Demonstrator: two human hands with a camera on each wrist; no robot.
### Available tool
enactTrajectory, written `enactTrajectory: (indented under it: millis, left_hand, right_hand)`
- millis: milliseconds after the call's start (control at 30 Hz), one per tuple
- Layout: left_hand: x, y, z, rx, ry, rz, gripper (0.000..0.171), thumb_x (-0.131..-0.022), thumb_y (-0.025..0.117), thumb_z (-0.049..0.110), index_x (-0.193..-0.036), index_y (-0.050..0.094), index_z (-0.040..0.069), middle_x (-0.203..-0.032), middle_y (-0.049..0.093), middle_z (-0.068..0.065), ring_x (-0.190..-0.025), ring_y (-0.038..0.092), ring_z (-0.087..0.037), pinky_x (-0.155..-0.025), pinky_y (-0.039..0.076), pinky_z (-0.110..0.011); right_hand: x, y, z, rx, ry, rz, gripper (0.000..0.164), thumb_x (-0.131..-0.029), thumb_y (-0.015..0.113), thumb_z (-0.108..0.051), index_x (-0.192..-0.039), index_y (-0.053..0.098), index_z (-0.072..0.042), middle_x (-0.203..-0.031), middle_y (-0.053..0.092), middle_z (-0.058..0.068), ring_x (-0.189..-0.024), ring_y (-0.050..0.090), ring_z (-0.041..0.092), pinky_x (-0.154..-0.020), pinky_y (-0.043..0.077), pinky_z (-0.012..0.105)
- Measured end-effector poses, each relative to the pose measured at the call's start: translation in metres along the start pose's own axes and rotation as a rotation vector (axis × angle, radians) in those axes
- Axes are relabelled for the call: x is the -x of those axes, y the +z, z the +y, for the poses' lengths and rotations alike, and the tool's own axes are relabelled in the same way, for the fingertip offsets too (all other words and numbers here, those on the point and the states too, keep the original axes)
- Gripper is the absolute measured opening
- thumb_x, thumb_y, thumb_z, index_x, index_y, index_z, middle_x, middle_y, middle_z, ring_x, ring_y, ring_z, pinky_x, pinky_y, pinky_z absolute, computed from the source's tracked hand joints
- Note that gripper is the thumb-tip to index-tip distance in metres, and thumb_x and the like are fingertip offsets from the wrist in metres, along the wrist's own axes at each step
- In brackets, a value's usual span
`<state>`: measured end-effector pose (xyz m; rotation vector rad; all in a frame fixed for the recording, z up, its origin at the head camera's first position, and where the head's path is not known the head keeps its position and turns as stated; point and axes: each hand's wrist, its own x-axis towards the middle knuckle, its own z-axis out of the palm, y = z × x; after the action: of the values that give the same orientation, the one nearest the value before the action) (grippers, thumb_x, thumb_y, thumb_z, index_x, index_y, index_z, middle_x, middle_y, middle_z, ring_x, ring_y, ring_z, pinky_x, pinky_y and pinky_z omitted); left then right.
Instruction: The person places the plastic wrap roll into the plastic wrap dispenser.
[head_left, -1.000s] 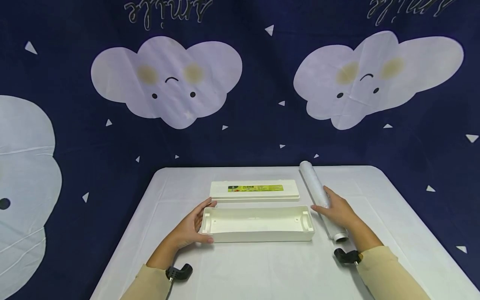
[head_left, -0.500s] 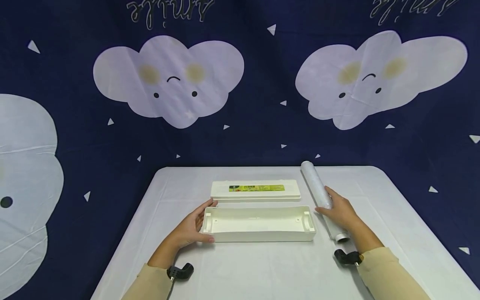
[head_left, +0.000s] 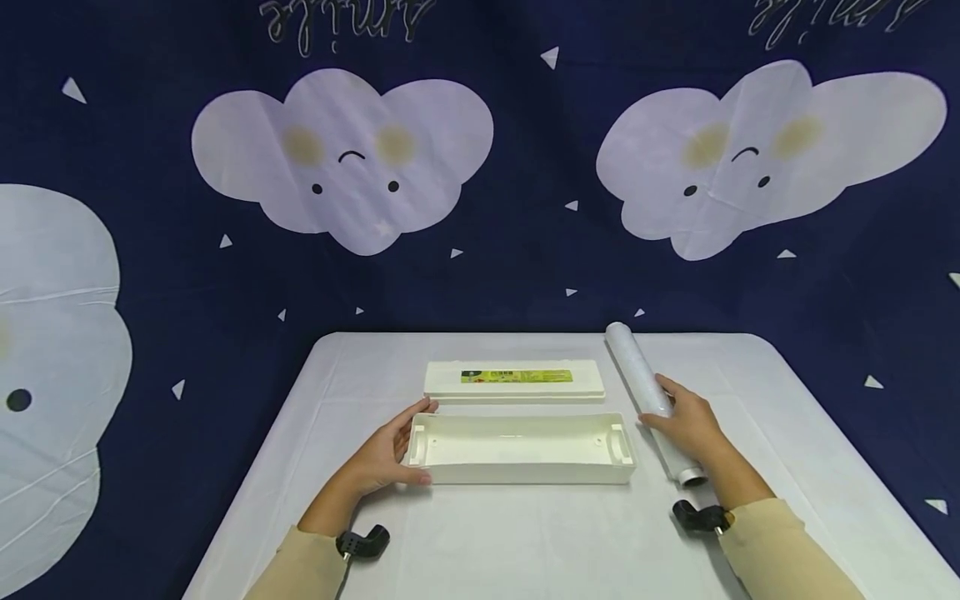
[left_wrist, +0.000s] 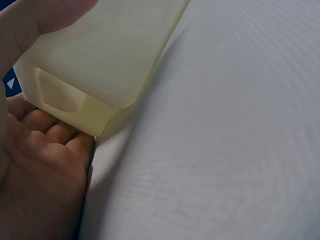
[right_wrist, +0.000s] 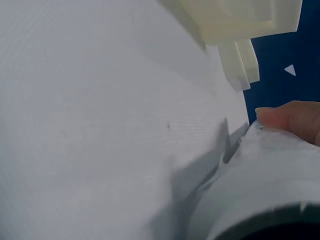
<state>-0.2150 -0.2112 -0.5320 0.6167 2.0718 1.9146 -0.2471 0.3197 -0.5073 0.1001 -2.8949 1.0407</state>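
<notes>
In the head view my left hand (head_left: 378, 458) grips the left end of an open white plastic box (head_left: 525, 474), thumb at its front and fingers behind. The left wrist view shows that thumb over the box (left_wrist: 110, 50) and the fingers under its end. My right hand (head_left: 690, 425) holds a roll of plastic wrap (head_left: 636, 367), slanted on the table to the right of the box. Up close, the right wrist view has the open end of the roll (right_wrist: 250, 175) with a thumb on it. The matching lid (head_left: 442, 380), with a yellow-green label, lies behind the box.
A white cloth covers the table (head_left: 540, 542). At its far edge hangs a dark blue curtain (head_left: 525, 167) printed with clouds. A black wrist camera (head_left: 363, 543) is strapped on the left, another wrist camera (head_left: 699, 517) on the right.
The whole head view has shifted slightly. My right thumb has slid a little to the right against the plastic wrap roll. My left hand stays on the box.
</notes>
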Motion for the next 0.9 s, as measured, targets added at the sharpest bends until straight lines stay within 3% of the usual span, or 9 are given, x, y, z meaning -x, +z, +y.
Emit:
enactTrajectory:
  millis: [233, 633, 900]
  left_hand:
    - [0.000, -0.001, -0.001, -0.016, 0.006, 0.005, 0.129, -0.061, 0.098, -0.010, -0.167, 0.026, 0.006, -0.170, 0.028, -0.013, -0.154, 0.027, -0.032, -0.117, 0.031, -0.023]
    - [-0.002, -0.001, -0.001, -0.006, -0.010, 0.007, 0.129, -0.061, 0.096, -0.013, -0.167, 0.026, 0.008, -0.170, 0.029, -0.012, -0.154, 0.029, -0.031, -0.117, 0.033, -0.024]
    - [-0.002, -0.001, 0.000, -0.013, -0.023, 0.005, 0.130, -0.061, 0.097, -0.011, -0.168, 0.025, 0.008, -0.170, 0.028, -0.012, -0.154, 0.028, -0.031, -0.117, 0.032, -0.023]
  right_hand:
    - [-0.002, -0.003, -0.001, -0.019, -0.006, 0.006, 0.089, -0.089, 0.085, -0.016, -0.156, 0.034, 0.014, -0.145, 0.046, 0.042, -0.122, 0.056, 0.056, -0.097, 0.051, 0.065]
    - [-0.013, -0.020, -0.011, -0.036, 0.004, -0.004, 0.091, -0.090, 0.084, -0.016, -0.159, 0.032, 0.010, -0.153, 0.041, 0.039, -0.135, 0.046, 0.056, -0.108, 0.042, 0.067]
    - [-0.017, -0.026, -0.022, -0.061, -0.065, -0.003, 0.088, -0.089, 0.085, -0.012, -0.158, 0.035, 0.010, -0.148, 0.047, 0.038, -0.130, 0.053, 0.052, -0.105, 0.047, 0.062]
